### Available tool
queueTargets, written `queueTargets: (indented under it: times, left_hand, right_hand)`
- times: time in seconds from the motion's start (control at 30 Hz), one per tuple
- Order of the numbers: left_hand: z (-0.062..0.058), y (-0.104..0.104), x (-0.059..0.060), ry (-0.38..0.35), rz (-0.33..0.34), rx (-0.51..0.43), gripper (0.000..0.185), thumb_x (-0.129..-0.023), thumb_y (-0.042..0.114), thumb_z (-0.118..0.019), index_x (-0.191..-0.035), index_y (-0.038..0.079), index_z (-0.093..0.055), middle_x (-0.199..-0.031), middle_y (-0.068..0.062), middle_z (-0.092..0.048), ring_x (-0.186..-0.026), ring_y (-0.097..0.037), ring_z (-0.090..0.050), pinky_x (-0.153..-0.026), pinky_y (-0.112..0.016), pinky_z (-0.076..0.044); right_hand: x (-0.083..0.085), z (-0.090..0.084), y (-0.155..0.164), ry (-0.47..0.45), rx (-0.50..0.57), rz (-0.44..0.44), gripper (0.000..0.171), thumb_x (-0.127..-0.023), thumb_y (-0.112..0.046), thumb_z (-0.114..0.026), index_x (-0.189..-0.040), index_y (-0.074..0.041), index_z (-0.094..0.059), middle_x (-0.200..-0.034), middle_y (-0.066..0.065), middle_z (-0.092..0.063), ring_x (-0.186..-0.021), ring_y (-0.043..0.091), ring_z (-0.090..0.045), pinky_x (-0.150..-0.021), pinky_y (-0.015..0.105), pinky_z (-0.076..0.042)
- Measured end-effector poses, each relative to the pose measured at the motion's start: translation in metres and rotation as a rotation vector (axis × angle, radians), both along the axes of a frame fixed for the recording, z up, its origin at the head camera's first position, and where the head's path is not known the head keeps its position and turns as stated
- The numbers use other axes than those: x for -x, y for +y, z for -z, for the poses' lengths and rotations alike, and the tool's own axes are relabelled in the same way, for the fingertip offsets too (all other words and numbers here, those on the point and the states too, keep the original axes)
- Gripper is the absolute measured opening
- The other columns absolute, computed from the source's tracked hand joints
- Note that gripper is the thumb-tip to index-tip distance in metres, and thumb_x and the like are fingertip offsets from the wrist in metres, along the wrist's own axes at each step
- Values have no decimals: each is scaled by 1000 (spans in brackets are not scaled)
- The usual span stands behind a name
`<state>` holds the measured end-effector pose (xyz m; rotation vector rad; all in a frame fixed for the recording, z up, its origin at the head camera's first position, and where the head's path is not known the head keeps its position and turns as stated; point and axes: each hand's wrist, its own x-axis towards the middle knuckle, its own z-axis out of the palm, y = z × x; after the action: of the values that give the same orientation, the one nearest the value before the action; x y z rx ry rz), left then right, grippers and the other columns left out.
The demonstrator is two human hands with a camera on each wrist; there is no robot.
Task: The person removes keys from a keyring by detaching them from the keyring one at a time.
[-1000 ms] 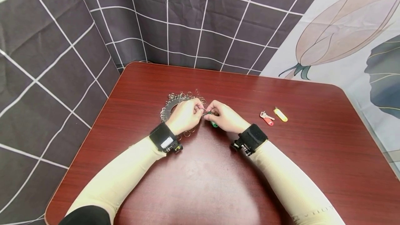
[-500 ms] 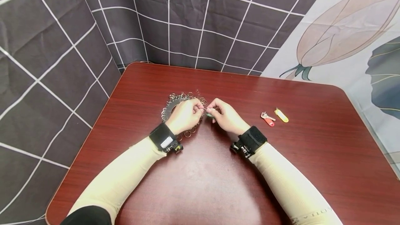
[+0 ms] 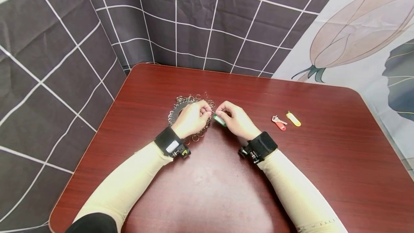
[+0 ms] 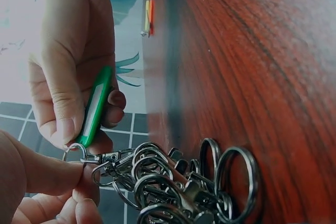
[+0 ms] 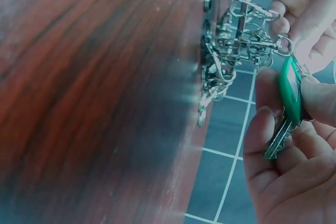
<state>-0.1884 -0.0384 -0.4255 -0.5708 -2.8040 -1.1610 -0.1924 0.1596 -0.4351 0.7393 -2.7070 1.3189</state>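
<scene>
My left hand (image 3: 193, 119) pinches a metal key ring (image 4: 77, 150) between thumb and finger, beside a round grey holder (image 3: 175, 112) edged with metal rings and clasps. With thumb and fingers, my right hand (image 3: 238, 120) grips a green key tag (image 4: 96, 107) with a pale label. In the right wrist view, a key (image 5: 279, 139) hangs from the tag below the right fingers. The tag's ring end meets the left fingertips, next to a swivel clasp (image 4: 109, 157). Fingertips partly hide how ring, tag and clasp join.
On the reddish wooden table (image 3: 200, 186), a red key tag (image 3: 280, 126) with keys (image 3: 277, 119) lies to the right. A yellow key tag (image 3: 293, 119) lies beside it. A dark gridded cloth (image 3: 194, 21) hangs behind the table's far edge.
The green tag has turned in my right hand, so its pale label now shows below the fingers. My left hand stays at about the same place by the holder.
</scene>
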Motion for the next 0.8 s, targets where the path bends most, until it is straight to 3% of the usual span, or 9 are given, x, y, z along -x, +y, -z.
queueTargets:
  times: [0.23,0.5,0.8]
  left_hand:
    - [-1,3,-2,-11,28,-13,3,-93,18,-61,-94,16,-64,-79,6,-62,-74,-9,-58,-67,-28,-47]
    - [3,7,-3,-39,29,-29,4,-97,18,-57,-95,18,-61,-78,5,-58,-68,-11,-54,-62,-29,-45]
    - [6,6,1,2,26,-62,5,-97,15,-57,-96,15,-62,-79,4,-59,-68,-12,-54,-61,-29,-45]
  right_hand:
    - [-2,2,6,-6,26,-8,4,-96,-18,-62,-93,-15,-63,-80,-4,-60,-72,12,-53,-65,28,-42]
    - [-5,2,7,-29,21,13,5,-96,-18,-61,-94,-14,-64,-83,-3,-61,-72,12,-53,-67,31,-42]
    - [1,5,5,-25,81,0,5,-95,-13,-61,-91,-13,-64,-80,1,-64,-74,17,-61,-67,28,-47]
